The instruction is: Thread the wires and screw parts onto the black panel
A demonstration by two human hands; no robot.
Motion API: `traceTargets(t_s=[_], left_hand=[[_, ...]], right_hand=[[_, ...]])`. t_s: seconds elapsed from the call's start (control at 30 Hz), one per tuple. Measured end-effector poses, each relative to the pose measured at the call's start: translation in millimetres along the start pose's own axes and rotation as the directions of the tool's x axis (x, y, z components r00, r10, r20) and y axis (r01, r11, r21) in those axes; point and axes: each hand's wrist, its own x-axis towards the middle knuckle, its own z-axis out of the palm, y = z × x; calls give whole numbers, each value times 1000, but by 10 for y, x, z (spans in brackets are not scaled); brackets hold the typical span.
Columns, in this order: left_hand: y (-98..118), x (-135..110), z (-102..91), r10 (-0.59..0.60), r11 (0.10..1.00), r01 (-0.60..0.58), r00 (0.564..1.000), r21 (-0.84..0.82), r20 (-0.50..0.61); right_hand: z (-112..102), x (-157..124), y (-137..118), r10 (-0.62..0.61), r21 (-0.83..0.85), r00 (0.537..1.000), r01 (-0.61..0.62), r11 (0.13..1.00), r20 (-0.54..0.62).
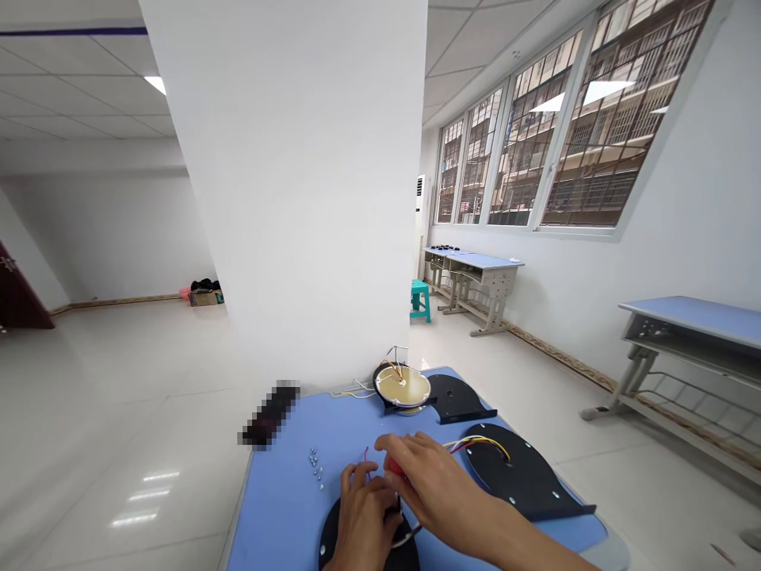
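Note:
My right hand [437, 480] is closed around the red handle of a screwdriver [392, 466]. Its dark shaft points down beside my left fingers. My left hand [364, 515] lies over a round-ended black plate [328, 533], fingers bent and thumb close to the shaft; whatever they pinch is hidden. A thin pink wire [366, 456] sticks up behind the left fingers, and a pale wire curves over the plate below. Small silver screws [315, 466] are scattered left of my hands. On the right, another black plate [526, 476] has yellow, white and red wires [484, 438] coming from its middle.
A gold-faced disc [405, 386] with wires rests on a black plate at the table's far edge, beside another black plate [455, 398]. A blurred dark object [270, 414] is at the far left corner. The blue table [279, 507] faces a white pillar [297, 198].

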Motion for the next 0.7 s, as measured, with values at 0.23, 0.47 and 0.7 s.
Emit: traceTargets(t_s=[0.23,0.47,0.7], left_hand=[[61,-8,-34,-65,994,69,996,-80,59],[-124,-124,9,2,999,1,998,49,-59],[-467,-667,55,159,965,-31,859,260,-487]], right_hand=[[-17,66,22,-30,26,996,28,999,88],[101,89,98,41,-13,997,-40,999,62],[-20,42,84,-137,-41,990,138,990,8]])
